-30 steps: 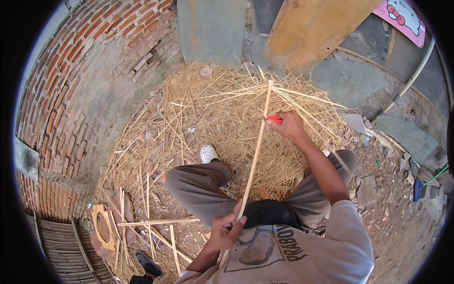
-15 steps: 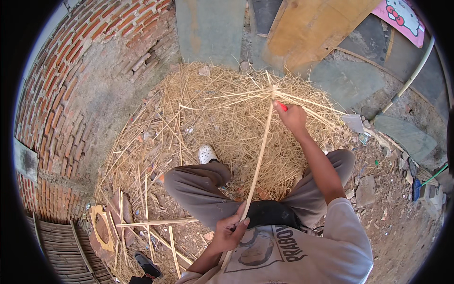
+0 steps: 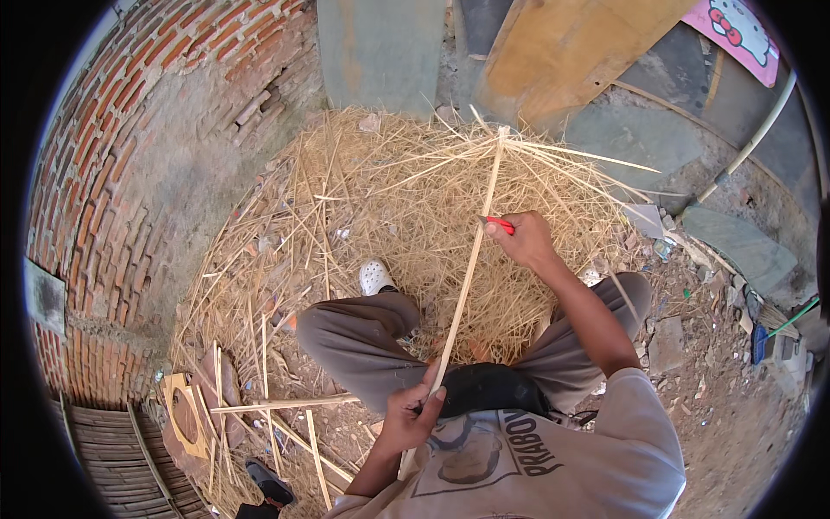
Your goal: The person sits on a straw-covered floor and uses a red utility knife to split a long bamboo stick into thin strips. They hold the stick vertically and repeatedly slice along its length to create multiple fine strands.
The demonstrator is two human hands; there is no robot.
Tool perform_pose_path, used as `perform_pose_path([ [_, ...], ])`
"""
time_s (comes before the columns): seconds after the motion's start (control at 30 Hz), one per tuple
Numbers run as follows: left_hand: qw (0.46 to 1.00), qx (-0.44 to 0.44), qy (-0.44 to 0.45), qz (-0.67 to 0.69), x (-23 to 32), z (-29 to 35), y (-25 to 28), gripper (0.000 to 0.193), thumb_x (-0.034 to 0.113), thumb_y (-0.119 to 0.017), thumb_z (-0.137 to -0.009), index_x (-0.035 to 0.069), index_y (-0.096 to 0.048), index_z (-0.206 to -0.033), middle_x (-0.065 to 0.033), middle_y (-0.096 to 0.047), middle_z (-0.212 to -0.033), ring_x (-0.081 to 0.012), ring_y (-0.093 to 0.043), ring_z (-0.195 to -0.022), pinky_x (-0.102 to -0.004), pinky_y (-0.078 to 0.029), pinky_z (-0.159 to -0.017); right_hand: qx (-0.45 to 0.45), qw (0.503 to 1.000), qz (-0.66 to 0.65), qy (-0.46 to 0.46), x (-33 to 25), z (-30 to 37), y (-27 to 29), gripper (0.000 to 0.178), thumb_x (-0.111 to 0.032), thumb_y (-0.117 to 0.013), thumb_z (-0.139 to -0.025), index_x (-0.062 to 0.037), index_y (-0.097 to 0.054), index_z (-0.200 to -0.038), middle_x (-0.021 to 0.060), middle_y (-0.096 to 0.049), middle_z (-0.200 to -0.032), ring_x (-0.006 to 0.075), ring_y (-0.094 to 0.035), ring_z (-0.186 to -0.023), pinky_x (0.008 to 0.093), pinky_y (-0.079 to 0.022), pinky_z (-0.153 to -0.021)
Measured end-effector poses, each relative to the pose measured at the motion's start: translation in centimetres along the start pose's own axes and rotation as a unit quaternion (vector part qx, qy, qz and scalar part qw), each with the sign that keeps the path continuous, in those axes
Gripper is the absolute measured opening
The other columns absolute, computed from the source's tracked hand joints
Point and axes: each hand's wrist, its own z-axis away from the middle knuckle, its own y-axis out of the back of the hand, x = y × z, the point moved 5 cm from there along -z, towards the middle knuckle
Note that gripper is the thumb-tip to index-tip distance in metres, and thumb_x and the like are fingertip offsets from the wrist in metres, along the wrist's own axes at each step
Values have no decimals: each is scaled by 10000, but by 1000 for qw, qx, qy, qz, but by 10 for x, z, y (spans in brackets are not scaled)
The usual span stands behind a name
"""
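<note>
A long, pale strip of split bamboo runs from my lap to the far side of the shavings pile. Its near end is gripped by my left hand, fingers wrapped round it close to my waist. My right hand is closed on a small red-handled knife, whose short blade meets the strip partway along. Thin slivers fan out to both sides near the strip's far end. Between and beyond my bent legs lies a heap of curly shavings.
On the left rises a worn brick wall. Boards lean at the back, including a tan panel. More bamboo strips and a wooden piece with a round cutout lie at lower left. A dark shoe shows there too.
My right hand has drawn the knife toward me along the strip, from near its far end to partway down. The slivers at the far end have shifted. My left hand keeps its hold.
</note>
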Motion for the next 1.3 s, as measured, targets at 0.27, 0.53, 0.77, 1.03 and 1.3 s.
perform_pose_path([
  [0.27,998,-20,-58,-4,-7,15,7,112,-59,-559,-917,-95,-660,-885,-128,-695,-1123,2,-413,-565,-206,-333,-477,-8,997,26,-78,14,-18,8,793,-798,-482,-813,-57,-682,-611,100,-559,-494,277,-603,-513,412,-479,-517],
  [0.53,997,-69,-26,-30,-12,29,5,311,-45,-576,-910,-74,-603,-1219,-17,-678,-856,-7,-416,-591,-194,-349,-512,50,988,101,-106,35,-38,16,838,-834,-453,-790,-44,-680,-625,120,-584,-529,294,-612,-535,414,-477,-531],
  [0.77,997,-36,9,-60,4,17,5,442,-26,-570,-933,14,-524,-1371,61,-509,-672,-8,-378,-563,-196,-328,-505,94,981,97,-138,63,-46,11,822,-818,-468,-800,-37,-671,-640,134,-582,-533,308,-607,-534,433,-474,-538],
  [1.03,1000,-10,5,-17,-8,7,9,431,-24,-553,-939,-19,-516,-1368,78,-465,-614,-4,-379,-558,-184,-313,-505,-86,996,-14,9,-7,0,8,749,-777,-532,-799,-61,-730,-708,110,-581,-524,271,-600,-517,395,-479,-528],
  [1.3,997,-25,-45,-50,8,11,19,206,-47,-598,-899,-86,-661,-1092,-42,-657,-738,-13,-388,-593,-209,-333,-514,-30,996,36,74,-28,0,19,665,-734,-599,-779,-89,-734,-691,90,-524,-467,286,-564,-462,398,-464,-501],
])
